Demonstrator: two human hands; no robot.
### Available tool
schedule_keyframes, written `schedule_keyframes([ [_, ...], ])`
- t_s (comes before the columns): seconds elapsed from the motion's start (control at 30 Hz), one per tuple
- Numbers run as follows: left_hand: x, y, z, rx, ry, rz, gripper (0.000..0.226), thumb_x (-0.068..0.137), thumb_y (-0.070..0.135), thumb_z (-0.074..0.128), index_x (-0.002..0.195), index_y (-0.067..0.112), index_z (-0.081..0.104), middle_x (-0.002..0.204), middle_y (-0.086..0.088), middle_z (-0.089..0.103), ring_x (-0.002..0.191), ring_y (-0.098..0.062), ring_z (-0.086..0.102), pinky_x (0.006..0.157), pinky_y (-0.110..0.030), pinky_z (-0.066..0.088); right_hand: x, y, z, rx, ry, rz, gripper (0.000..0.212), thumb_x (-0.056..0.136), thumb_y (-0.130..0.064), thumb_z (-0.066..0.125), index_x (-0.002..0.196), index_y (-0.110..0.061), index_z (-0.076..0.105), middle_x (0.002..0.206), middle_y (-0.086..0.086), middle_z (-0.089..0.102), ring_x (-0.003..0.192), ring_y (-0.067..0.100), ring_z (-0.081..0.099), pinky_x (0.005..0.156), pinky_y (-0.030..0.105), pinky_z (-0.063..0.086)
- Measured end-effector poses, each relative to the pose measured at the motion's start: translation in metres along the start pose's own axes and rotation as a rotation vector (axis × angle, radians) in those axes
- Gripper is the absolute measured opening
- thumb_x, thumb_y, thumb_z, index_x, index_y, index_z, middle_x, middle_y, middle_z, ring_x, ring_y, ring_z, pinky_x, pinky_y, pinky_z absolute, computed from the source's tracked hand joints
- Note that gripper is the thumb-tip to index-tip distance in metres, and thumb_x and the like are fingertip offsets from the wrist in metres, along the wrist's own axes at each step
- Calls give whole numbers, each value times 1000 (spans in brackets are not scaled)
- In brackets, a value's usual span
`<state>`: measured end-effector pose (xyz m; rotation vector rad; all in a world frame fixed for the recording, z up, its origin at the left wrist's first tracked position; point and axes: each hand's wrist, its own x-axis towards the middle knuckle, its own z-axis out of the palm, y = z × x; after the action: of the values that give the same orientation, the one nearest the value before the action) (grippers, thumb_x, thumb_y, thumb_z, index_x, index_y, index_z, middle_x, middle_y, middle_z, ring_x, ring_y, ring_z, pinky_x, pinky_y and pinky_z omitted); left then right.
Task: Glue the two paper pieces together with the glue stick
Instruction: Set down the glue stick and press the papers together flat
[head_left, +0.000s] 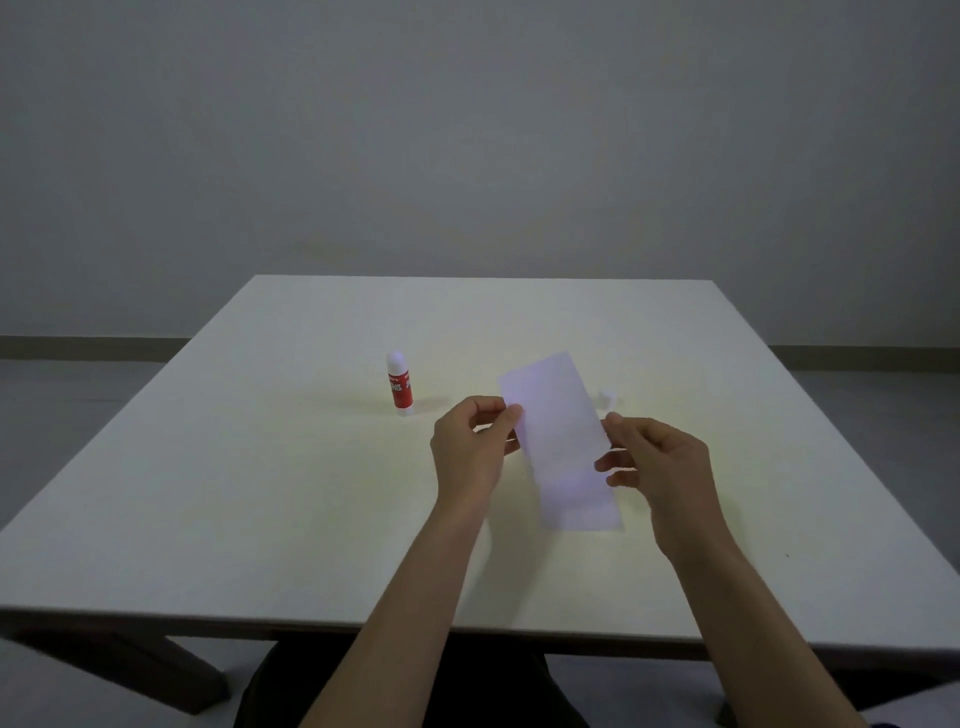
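A white paper strip (563, 441) is held above the white table (260, 493), slanting from far left to near right. My left hand (470, 449) pinches its left edge between thumb and fingers. My right hand (657, 465) pinches the right edge. Whether the strip is one piece or two joined pieces I cannot tell. A red and white glue stick (400, 384) stands upright with its cap on, to the left of the paper and apart from both hands.
A small white scrap or cap-like object (608, 397) lies on the table just beyond the paper's right side. The table's near edge runs across the bottom, with dark legs below. A plain grey wall stands behind.
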<state>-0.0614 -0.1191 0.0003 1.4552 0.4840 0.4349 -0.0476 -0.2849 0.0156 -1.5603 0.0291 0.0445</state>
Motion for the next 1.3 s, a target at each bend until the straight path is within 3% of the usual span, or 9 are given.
schedule_keyframes([
  [0.2,8,-7,11,242,-152,11,15,73,14,76,62,21,69,63,7,69,54,-7,68,56,-21,54,15,12,-21,-146,-102,82,9,79,-3,68,71,0,68,64,14,63,46,18,56,43,26,41],
  [0.33,16,-13,12,501,-221,-25,13,68,24,78,59,22,70,62,6,72,62,-10,71,71,-30,54,21,29,-28,-213,-98,179,15,78,-2,69,64,1,64,51,11,55,39,19,47,40,27,35],
  [0.43,20,-15,14,594,-257,-45,14,67,25,79,57,21,70,56,6,69,57,-8,68,70,-29,53,22,37,-28,-258,-102,207,16,77,-4,71,64,2,64,43,9,57,33,21,45,41,28,35],
  [0.73,27,-18,10,601,-331,-113,14,68,22,80,62,13,73,57,2,69,49,-1,62,65,-21,48,26,40,-32,-328,-171,209,17,77,-4,71,64,5,65,41,8,59,33,21,45,38,26,36],
  [0.9,28,-20,10,606,-340,-118,15,68,23,80,58,15,71,56,2,69,53,-4,62,65,-23,47,26,42,-33,-369,-186,196,18,77,-4,70,61,2,64,39,6,59,33,20,46,36,24,36],
  [1.07,29,-21,12,625,-340,-119,15,68,24,79,58,17,71,53,6,67,41,7,53,56,-21,42,27,42,-32,-422,-189,176,19,76,-2,70,59,-1,64,38,5,59,31,18,47,36,24,38],
  [1.3,27,-22,12,640,-342,-115,15,68,25,79,58,18,71,56,5,68,40,7,52,55,-21,40,26,39,-31,-484,-200,174,16,76,-2,69,62,2,64,41,7,60,29,15,47,36,23,39],
])
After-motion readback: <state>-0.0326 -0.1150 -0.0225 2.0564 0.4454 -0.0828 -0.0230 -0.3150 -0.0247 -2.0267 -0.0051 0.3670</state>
